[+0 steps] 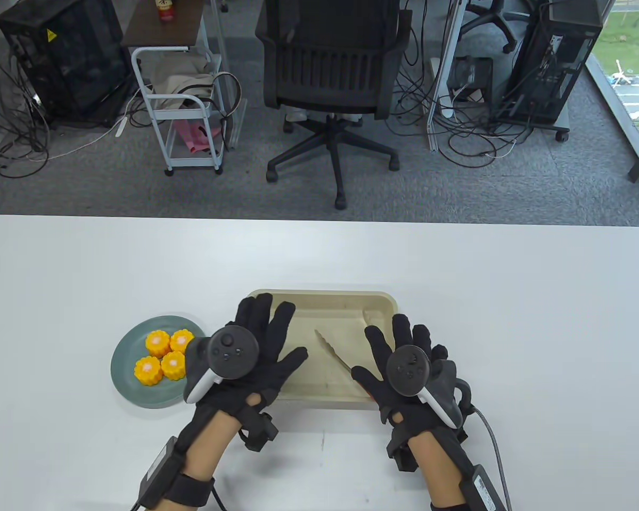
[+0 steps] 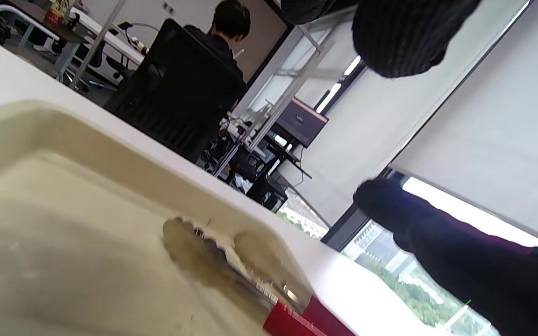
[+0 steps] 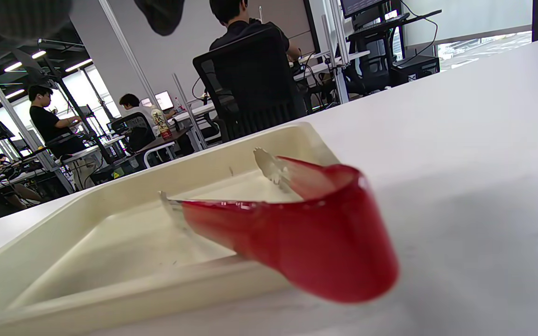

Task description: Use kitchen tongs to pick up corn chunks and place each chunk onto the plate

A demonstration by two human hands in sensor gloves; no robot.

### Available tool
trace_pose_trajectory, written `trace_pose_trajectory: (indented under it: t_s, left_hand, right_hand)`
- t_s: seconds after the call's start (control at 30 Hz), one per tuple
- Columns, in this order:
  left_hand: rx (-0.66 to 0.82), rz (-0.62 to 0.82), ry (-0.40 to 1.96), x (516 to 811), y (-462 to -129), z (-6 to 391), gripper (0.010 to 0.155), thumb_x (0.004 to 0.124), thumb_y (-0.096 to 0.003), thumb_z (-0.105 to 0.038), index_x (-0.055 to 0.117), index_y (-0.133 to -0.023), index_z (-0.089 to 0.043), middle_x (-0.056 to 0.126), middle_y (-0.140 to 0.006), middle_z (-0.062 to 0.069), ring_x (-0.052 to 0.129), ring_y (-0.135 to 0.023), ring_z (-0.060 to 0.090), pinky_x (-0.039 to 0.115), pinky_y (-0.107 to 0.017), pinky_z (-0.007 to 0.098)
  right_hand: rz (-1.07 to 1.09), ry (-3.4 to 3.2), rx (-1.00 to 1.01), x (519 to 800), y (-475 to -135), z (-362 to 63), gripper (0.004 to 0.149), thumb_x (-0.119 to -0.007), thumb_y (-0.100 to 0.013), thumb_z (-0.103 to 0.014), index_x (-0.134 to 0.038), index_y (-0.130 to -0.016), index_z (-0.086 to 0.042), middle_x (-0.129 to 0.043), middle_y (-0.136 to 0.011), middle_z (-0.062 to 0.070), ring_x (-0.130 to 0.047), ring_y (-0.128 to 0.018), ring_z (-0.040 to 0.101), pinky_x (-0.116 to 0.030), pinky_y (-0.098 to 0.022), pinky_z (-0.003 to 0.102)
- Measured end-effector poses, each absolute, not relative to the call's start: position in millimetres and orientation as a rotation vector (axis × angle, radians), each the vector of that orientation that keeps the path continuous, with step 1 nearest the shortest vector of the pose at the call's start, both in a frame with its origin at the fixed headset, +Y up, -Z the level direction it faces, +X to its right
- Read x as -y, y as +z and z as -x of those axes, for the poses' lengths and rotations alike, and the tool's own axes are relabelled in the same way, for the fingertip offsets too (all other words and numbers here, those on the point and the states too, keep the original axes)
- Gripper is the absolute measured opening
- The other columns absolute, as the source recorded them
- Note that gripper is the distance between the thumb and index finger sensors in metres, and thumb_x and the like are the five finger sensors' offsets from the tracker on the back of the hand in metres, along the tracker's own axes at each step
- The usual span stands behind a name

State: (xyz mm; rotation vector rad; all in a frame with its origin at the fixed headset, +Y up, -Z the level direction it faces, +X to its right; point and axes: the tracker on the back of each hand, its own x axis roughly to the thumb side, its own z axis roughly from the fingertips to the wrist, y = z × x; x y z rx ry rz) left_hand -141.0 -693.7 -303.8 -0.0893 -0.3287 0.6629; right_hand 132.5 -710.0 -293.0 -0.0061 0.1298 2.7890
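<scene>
White table [image 1: 511,298] before an office chair [image 1: 333,69]: my left hand [image 1: 250,346] and right hand [image 1: 410,367] hover flat, fingers spread, holding nothing, over a tray [image 1: 325,303] containing tongs [image 1: 333,351]. Four corn chunks [image 1: 162,356] sit on the plate [image 1: 125,372].

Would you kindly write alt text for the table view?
Two gloved hands, left and right, hover open over a beige tray holding tongs; four corn chunks sit on a green plate to the left.
</scene>
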Motion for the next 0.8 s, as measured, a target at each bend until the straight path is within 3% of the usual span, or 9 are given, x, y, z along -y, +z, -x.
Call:
trace_pose_trajectory:
  t_s: [0.13, 0.2, 0.8]
  left_hand:
    - [0.306, 0.232, 0.625, 720.2, -306.1, 137.8, 0.08, 0.065, -0.0519, -0.057, 0.021, -0.115, -0.034, -0.002, -0.119, 0.01, -0.01, -0.11, 0.041, 0.008, -0.066, 0.078]
    - [0.302, 0.231, 0.651, 727.0, -306.2, 138.5, 0.08, 0.066, -0.0516, -0.057, 0.023, -0.115, -0.034, -0.001, -0.119, 0.01, -0.009, -0.11, 0.041, 0.007, -0.065, 0.078]
    - [0.284, 0.209, 0.691, 723.7, -308.5, 143.0, 0.08, 0.065, -0.0516, -0.057, 0.023, -0.115, -0.033, 0.0, -0.119, 0.011, -0.009, -0.11, 0.042, 0.007, -0.065, 0.078]
  right_hand:
    - [0.003, 2.79, -0.142, 711.6, -293.3, -130.9, 0.075, -0.06, -0.04, -0.076, -0.036, -0.108, -0.055, -0.01, -0.127, -0.01, -0.01, -0.115, 0.029, -0.019, -0.077, 0.063]
    - [0.003, 2.798, -0.147, 712.3, -293.0, -129.1, 0.075, -0.06, -0.04, -0.076, -0.036, -0.108, -0.055, -0.01, -0.127, -0.01, -0.01, -0.115, 0.03, -0.019, -0.077, 0.063]
    - [-0.013, 2.809, -0.132, 711.2, -291.9, -125.9, 0.075, -0.06, -0.04, -0.076, -0.036, -0.108, -0.055, -0.011, -0.127, -0.01, -0.011, -0.116, 0.03, -0.019, -0.077, 0.064]
